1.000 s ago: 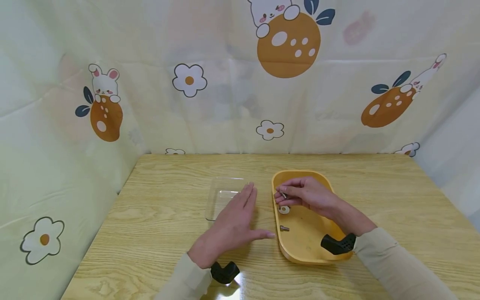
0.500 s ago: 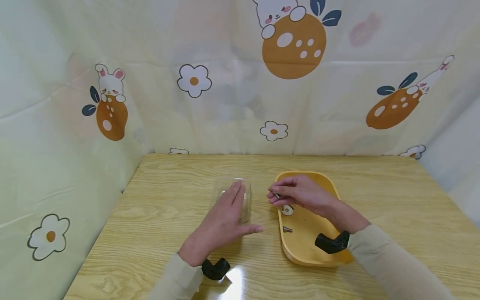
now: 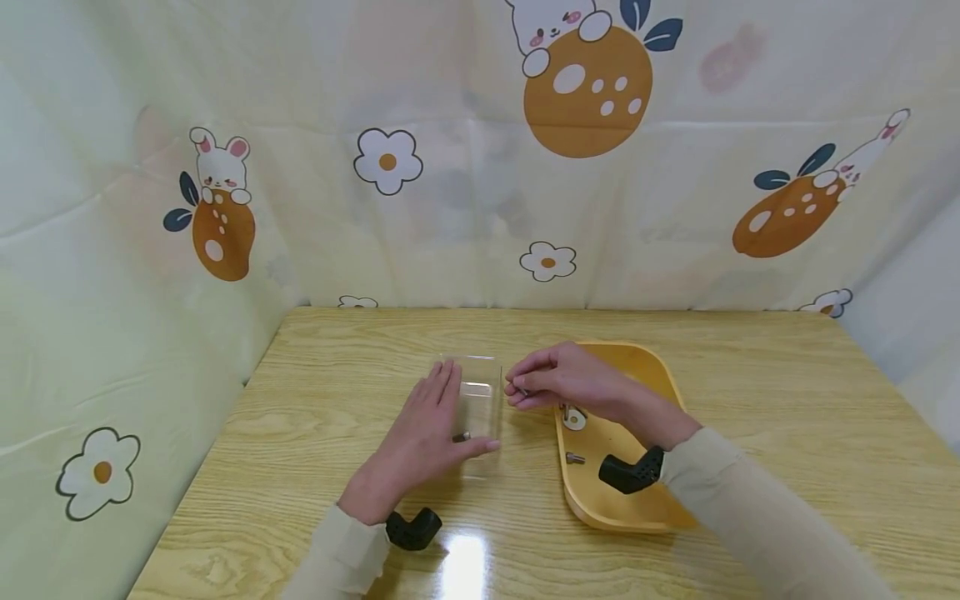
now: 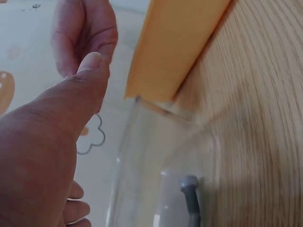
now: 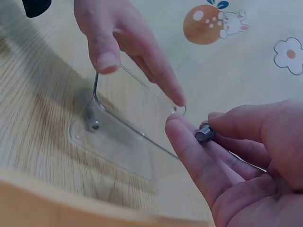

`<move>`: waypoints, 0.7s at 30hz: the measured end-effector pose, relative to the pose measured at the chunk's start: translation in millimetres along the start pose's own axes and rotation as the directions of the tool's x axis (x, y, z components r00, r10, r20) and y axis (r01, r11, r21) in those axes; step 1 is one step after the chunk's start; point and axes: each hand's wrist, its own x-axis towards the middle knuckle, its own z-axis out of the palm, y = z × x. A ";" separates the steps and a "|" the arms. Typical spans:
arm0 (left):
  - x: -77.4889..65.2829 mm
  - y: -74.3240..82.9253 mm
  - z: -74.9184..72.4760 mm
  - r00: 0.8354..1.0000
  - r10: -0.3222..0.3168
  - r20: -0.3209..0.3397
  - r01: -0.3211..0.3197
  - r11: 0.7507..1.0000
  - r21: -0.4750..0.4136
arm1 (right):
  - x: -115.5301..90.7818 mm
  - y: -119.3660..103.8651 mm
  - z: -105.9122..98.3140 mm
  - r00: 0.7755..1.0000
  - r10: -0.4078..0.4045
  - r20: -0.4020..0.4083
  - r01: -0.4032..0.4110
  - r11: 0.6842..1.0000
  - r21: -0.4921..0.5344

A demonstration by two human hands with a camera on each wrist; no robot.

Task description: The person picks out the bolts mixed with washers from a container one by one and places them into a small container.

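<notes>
A clear plastic box [image 3: 476, 388] stands on the table in the head view. One hex-socket bolt [image 4: 189, 191] lies inside it near a wall. My left hand [image 3: 422, 429] reaches over the box's left part with straight fingers and the thumb held apart; whether it touches the box I cannot tell. Just right of the box, my right hand [image 3: 573, 385] pinches a small metal bolt [image 5: 205, 133] between thumb and fingers. An orange tray [image 3: 622, 504] sits to the right under that forearm. Inside the tray lie another bolt [image 3: 575, 458] and a white washer-like disc [image 3: 574, 418].
The wooden table [image 3: 330, 375] extends on both sides of the box and tray. A patterned curtain [image 3: 450, 225] hangs behind it and at the sides. The orange tray's raised wall [image 4: 165, 47] stands close to the box.
My right hand has moved left, out over the tray's rim to the box, carrying the bolt. My left hand has shifted left across the box, and a bolt inside now shows.
</notes>
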 end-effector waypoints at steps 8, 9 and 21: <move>0.8 -10.5 6.1 0.999 -0.032 -0.012 0.032 0.999 -0.005 | 16.3 -9.6 17.9 1.000 0.002 0.018 -0.001 0.998 -0.057; 1.0 -11.4 7.0 0.999 -0.035 -0.015 0.034 0.999 -0.004 | 18.6 -10.4 20.5 1.000 0.008 0.016 -0.007 0.998 -0.068; 1.7 -15.7 14.3 0.997 -0.039 -0.069 0.041 0.999 0.020 | 46.0 -10.1 42.7 0.999 -0.007 -0.033 -0.002 0.964 -0.266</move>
